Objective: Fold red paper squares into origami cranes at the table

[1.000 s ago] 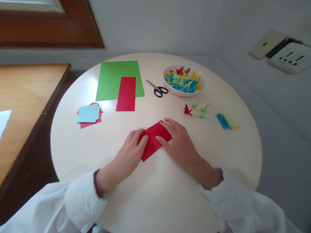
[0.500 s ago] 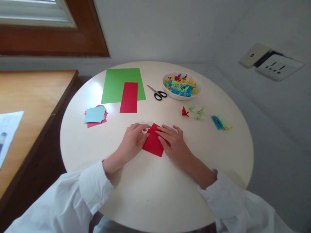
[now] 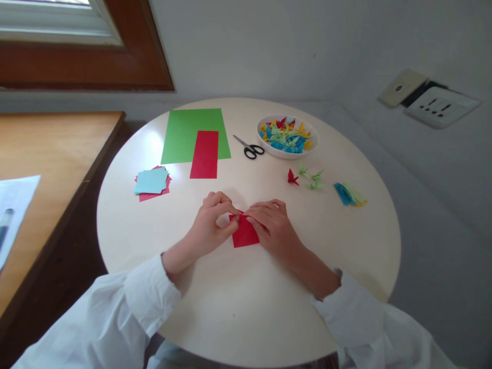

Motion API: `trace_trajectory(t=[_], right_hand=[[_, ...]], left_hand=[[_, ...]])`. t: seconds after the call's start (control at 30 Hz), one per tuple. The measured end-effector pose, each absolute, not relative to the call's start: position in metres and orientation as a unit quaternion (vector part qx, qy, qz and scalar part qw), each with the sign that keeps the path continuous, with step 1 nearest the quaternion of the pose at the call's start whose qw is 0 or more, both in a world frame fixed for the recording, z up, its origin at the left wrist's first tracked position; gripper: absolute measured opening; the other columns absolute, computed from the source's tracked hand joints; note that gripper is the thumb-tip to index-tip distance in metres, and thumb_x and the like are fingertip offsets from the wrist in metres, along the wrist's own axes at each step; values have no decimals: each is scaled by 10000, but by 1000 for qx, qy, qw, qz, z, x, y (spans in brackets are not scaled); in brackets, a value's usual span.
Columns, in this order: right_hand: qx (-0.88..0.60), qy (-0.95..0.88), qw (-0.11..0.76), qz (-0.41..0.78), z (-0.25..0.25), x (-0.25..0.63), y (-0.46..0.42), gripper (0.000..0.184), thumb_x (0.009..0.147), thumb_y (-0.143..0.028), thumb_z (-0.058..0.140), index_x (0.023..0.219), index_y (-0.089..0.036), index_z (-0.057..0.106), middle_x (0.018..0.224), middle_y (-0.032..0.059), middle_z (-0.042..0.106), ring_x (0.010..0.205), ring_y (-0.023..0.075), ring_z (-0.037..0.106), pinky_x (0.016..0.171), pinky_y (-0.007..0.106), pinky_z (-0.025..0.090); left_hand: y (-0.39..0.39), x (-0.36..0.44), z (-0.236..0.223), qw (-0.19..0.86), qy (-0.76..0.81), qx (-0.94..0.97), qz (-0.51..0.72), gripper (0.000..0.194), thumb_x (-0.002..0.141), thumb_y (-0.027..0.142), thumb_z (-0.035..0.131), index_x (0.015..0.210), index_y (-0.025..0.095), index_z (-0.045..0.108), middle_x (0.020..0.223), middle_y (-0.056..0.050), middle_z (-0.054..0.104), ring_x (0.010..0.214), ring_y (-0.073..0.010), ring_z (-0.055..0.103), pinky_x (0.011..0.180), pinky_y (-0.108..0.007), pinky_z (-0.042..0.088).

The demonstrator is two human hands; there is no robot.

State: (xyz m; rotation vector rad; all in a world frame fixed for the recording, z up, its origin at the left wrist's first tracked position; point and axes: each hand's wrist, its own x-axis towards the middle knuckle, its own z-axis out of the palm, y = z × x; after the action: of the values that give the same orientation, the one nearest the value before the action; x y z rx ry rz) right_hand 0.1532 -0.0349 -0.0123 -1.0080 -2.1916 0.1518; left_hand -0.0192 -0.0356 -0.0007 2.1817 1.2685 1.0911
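Note:
A small square of red paper point(image 3: 245, 233) is held between my two hands near the middle of the round white table. My left hand point(image 3: 213, 221) pinches its upper left part between thumb and fingers. At the upper right edge, my right hand point(image 3: 272, 225) grips the same paper, thumb in front and fingers behind or over the top. The fingers partly hide the paper's top edge, where a small bit of red sticks up between them. Beyond the right hand lie a red paper crane point(image 3: 292, 177) and several pale green folded cranes point(image 3: 315, 179).
A white bowl point(image 3: 315, 145) of colourful cranes stands at the back beside black-handled scissors point(image 3: 249, 148). Green paper point(image 3: 180, 133) lies under a red strip point(image 3: 204, 159). Stacked paper squares point(image 3: 151, 181) lie left; blue and yellow folded pieces point(image 3: 348, 195) lie right. A wooden desk point(image 3: 57, 148) adjoins.
The red paper has turned, so its lower edge now lies nearly level. My left fingers have closed into a pinch on its upper part, and both hands have drawn closer together.

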Motion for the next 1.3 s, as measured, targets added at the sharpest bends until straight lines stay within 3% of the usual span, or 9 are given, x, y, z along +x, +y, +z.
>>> trace_trajectory(t=[0.3, 0.53, 0.87, 1.13, 1.3], right_hand=[[-443, -800, 401, 50, -9, 167, -31, 188, 865, -175, 444, 769, -202, 604, 764, 25, 692, 754, 172, 622, 786, 353, 393], [-411, -824, 386, 54, -7, 160, -31, 187, 869, -155, 440, 769, -184, 596, 762, 29, 692, 768, 165, 620, 768, 346, 388], [-397, -838, 370, 59, -4, 155, -34, 199, 872, -159, 424, 765, -194, 588, 775, 28, 694, 792, 162, 619, 780, 342, 384], [-424, -798, 423, 61, -3, 162, -31, 211, 869, -187, 423, 757, -206, 601, 736, 25, 685, 756, 175, 625, 760, 349, 414], [-424, -793, 431, 78, -3, 164, -30, 205, 866, -192, 429, 758, -205, 603, 728, 25, 680, 740, 172, 622, 753, 345, 427]], left_hand=[[-29, -35, 4, 188, 504, 711, 452, 124, 703, 85, 513, 692, 188, 582, 733, -6, 488, 723, -141, 510, 655, -292, 439], [-34, -24, 9, 183, 454, 745, 452, 88, 734, 169, 580, 814, 182, 613, 835, -40, 519, 806, -158, 525, 744, -325, 453], [-33, -20, 9, 180, 464, 761, 415, 89, 717, 119, 549, 698, 189, 601, 773, -26, 575, 736, -151, 535, 700, -322, 443], [-31, -28, 10, 202, 475, 723, 458, 86, 707, 109, 535, 685, 187, 564, 768, -25, 569, 766, -155, 548, 682, -307, 451], [-30, -29, 10, 211, 468, 706, 489, 62, 751, 165, 560, 804, 187, 585, 820, -42, 577, 805, -160, 548, 707, -311, 460]])
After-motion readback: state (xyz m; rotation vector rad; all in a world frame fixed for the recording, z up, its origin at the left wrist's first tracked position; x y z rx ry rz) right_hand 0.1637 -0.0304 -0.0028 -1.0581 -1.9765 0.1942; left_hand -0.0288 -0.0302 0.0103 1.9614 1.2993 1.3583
